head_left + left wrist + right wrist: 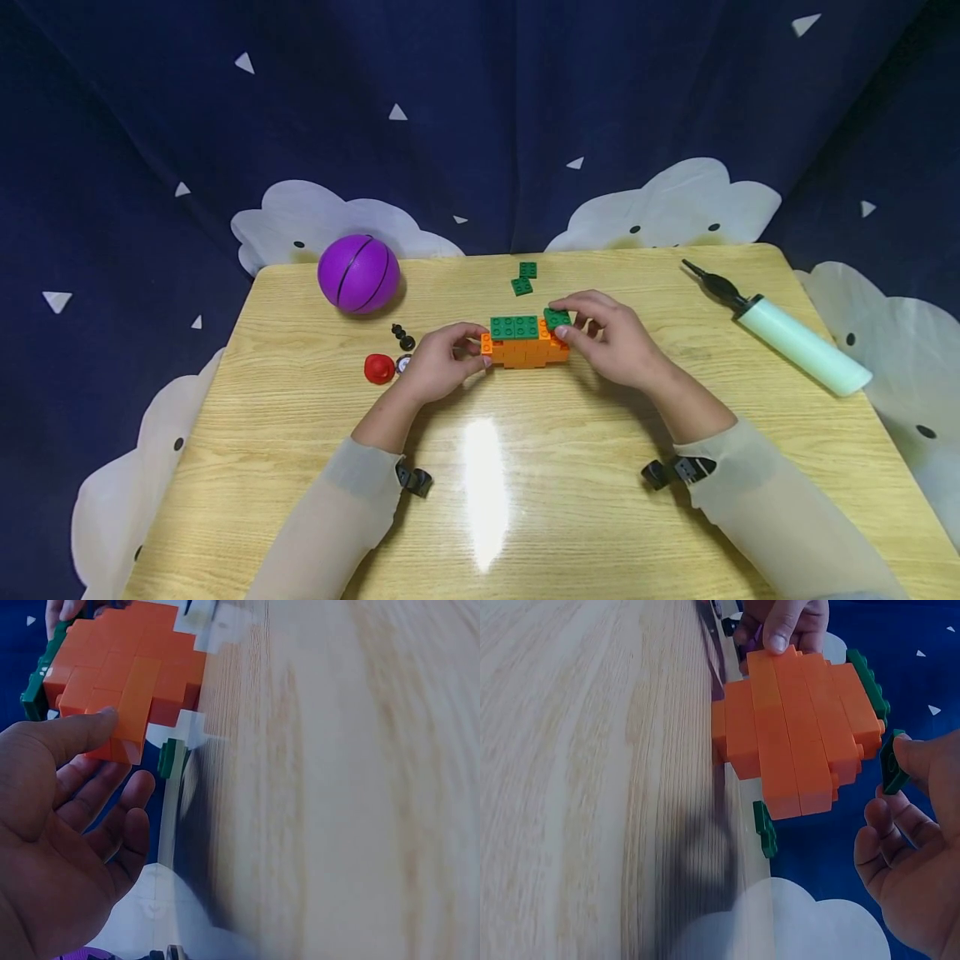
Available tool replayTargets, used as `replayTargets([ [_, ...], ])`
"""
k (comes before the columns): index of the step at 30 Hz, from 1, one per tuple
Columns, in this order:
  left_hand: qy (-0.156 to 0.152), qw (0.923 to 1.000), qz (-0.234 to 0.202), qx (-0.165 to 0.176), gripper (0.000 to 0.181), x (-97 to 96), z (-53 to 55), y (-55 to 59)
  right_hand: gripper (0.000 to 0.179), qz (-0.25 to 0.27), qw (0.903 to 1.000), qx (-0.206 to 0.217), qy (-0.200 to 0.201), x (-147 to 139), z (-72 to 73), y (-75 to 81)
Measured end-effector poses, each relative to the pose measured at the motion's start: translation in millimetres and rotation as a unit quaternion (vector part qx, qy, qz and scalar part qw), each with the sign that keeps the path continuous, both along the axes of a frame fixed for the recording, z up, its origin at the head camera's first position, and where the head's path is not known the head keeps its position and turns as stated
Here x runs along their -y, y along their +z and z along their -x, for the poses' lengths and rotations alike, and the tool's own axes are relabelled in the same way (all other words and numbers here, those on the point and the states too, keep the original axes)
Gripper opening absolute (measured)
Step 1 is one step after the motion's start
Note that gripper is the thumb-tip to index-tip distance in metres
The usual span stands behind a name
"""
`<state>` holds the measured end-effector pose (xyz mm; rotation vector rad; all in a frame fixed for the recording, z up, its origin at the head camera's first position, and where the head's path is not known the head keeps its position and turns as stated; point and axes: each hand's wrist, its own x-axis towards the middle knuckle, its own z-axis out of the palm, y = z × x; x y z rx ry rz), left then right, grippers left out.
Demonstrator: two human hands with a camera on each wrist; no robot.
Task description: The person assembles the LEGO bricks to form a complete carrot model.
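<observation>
An orange toy-brick build stands on the table, its sides stepped, with green bricks along part of its top. My left hand grips its left end, thumb on the near face, as the left wrist view also shows. Between thumb and fingers my right hand pinches a loose green brick at the top right of the build. In the right wrist view a small gap shows between that brick and the orange studs. Two more green bricks lie on the table behind the build.
A purple ball sits at the back left. Near my left hand are a red piece, a small black piece and a round white-faced piece. A pale green hand pump lies on the right. Behind the table hangs a dark blue curtain.
</observation>
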<state>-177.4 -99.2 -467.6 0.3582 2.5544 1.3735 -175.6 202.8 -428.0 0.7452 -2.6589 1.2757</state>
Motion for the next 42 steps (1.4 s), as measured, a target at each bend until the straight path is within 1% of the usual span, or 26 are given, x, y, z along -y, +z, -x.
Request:
replayTargets([
  [5, -0.001, 1.0, -0.002, 0.004, 0.04, 0.3, -0.6, 0.1, 0.035, -0.007, 0.9998, -0.015, 0.008, 3.4, -1.8, 0.9],
  [11, -0.003, 1.0, -0.002, 0.004, 0.041, 0.3, -0.7, 0.0, 0.036, -0.02, 0.9995, -0.021, 0.015, 7.1, -3.8, 2.3],
  [23, -0.006, 0.9999, 0.004, -0.009, 0.04, -0.9, -0.1, -0.1, 0.034, -0.038, 0.999, -0.019, 0.017, 9.5, -4.9, 4.5],
  [28, -0.001, 0.9998, 0.016, -0.016, 0.04, -1.8, 0.6, 0.2, 0.033, -0.047, 0.9986, -0.018, 0.016, 10.4, -5.2, 5.6],
  [36, 0.005, 0.9993, 0.023, -0.027, 0.043, -4.5, 3.0, 2.2, 0.033, -0.073, 0.9965, -0.037, 0.014, 10.6, -6.1, 6.7],
  [42, 0.011, 0.9997, 0.016, -0.012, 0.042, -4.6, 1.2, 1.6, 0.034, -0.057, 0.9981, -0.012, 0.02, 8.0, -3.6, 4.8],
])
